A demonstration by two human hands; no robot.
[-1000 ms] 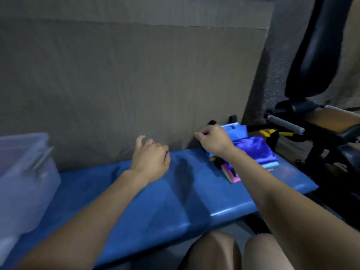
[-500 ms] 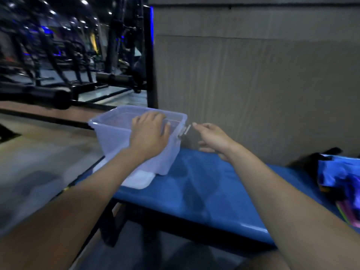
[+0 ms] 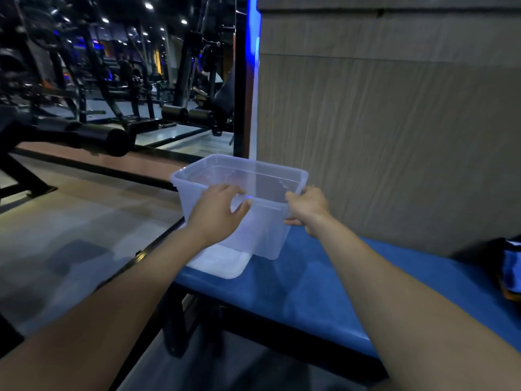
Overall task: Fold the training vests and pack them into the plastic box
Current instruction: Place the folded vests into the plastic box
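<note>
A clear plastic box (image 3: 265, 238) stands at the left end of the blue padded bench (image 3: 318, 289), on top of its white lid (image 3: 222, 263). The box looks empty. My left hand (image 3: 217, 213) grips the near rim of the box, fingers curled over the edge. My right hand (image 3: 306, 206) grips the box's right end at the rim. A pile of vests (image 3: 511, 273), blue with some orange, lies at the bench's far right and is cut off by the frame edge.
A grey wood-grain wall (image 3: 389, 131) rises right behind the bench. To the left are bare floor (image 3: 70, 227) and dark gym machines (image 3: 93, 136) with padded rollers. The bench's left edge is close to the box.
The view has swung left from the vest pile to the box. My right hand has left the vests and taken the box's right end; my left hand has gripped its near rim.
</note>
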